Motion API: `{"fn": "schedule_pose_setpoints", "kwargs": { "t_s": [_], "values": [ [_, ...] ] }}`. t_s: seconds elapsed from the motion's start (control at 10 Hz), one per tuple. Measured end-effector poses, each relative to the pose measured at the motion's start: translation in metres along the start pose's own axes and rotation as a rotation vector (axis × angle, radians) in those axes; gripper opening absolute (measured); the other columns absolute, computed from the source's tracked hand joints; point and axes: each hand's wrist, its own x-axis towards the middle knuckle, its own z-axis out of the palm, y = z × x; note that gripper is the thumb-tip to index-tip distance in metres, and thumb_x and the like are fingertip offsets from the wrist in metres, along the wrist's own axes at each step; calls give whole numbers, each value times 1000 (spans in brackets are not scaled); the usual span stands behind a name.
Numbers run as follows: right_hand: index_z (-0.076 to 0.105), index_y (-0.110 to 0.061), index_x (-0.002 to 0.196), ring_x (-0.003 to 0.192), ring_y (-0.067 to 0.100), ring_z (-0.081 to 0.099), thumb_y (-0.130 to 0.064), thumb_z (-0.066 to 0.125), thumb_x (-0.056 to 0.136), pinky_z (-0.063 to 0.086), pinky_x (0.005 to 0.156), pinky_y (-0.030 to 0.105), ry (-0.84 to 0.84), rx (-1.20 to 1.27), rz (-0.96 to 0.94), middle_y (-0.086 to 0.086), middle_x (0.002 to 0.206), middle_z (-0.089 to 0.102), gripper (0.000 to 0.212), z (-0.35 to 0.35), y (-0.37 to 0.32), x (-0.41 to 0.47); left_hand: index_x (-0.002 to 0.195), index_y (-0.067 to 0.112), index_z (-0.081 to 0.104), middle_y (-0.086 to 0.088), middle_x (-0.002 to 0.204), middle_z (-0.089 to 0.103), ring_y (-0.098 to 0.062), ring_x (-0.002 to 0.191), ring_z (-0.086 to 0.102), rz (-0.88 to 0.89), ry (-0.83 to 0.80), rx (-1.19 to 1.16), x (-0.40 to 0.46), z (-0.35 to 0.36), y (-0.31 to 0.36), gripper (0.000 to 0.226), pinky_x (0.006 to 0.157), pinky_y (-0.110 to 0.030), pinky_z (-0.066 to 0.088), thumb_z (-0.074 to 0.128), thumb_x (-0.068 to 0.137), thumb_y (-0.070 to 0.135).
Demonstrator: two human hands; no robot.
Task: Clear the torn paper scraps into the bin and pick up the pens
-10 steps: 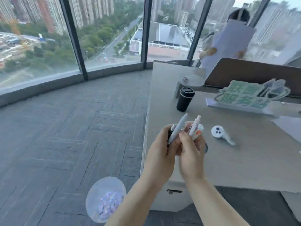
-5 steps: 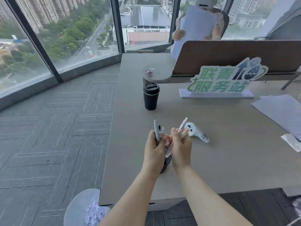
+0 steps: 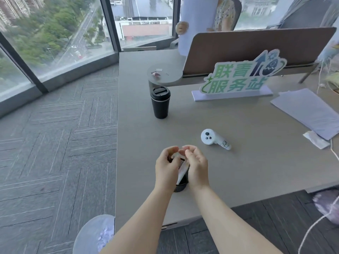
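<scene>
Pens (image 3: 180, 168) half-hidden between cupped hands

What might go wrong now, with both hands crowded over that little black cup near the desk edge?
The small black cup stands close to the desk front edge, so a nudge from the left hand or right hand might tip it off. The pens lean rather than stand straight, so they could topple the cup as the hands let go.

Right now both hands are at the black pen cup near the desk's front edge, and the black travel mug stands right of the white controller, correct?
Not quite. The head view shows the black travel mug left of the white controller, farther back. Both hands, left hand and right hand, are at the black pen cup.
</scene>
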Motion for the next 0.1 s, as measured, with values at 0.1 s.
{"fn": "schedule_pose_setpoints", "kwargs": {
  "t_s": [0.1],
  "values": [
    [68, -19, 90, 103, 20, 64, -25, 48, 83, 44, 89, 34, 72, 17, -28, 10, 100, 73, 22, -2, -6, -2, 109, 14, 65, 6, 108, 66, -3, 95, 59, -41, 39, -53, 3, -16, 7, 24, 82, -16, 44, 49, 92, 8]
  ]
}}
